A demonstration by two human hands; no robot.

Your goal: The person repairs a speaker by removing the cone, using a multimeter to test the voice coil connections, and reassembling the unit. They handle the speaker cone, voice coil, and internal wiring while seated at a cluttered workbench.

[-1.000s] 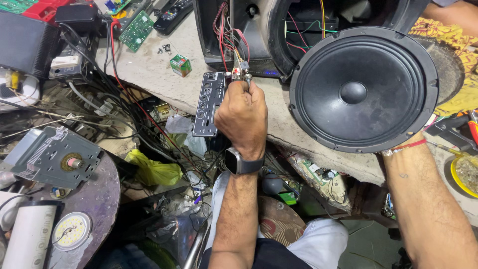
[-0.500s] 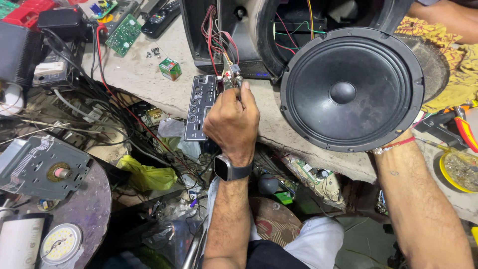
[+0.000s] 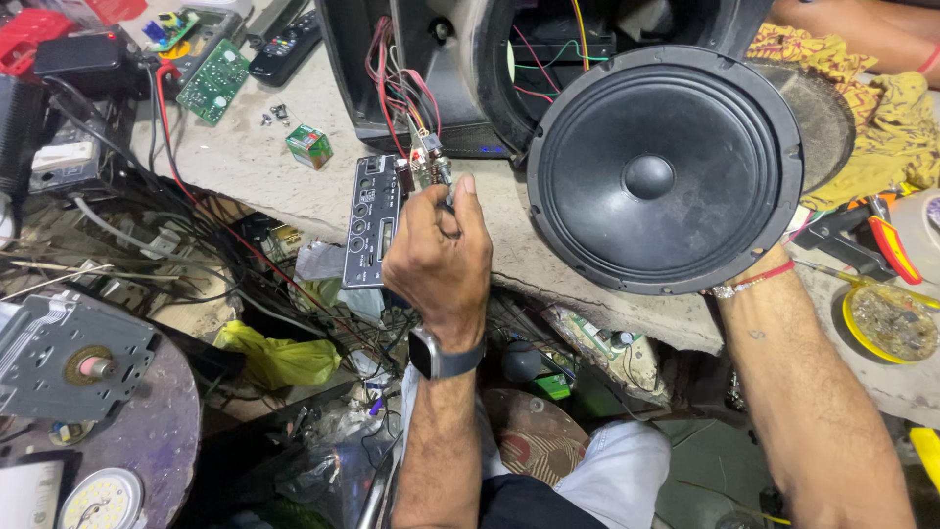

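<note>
Rough concrete bench (image 3: 294,196); left hand (image 3: 441,264) pinches small circuit board (image 3: 429,162); right hand hidden behind round black speaker cone (image 3: 666,171), grip unclear.

Small green-and-white box (image 3: 309,146) on the concrete bench (left of the black panel), white carton (image 3: 24,495) bottom left

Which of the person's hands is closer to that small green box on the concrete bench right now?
Left. The left hand grips the black control panel just right of and below the green box. The right hand is hidden behind the speaker cone, much farther right.

Right hand — hidden behind speaker cone (image 3: 666,167).
</note>
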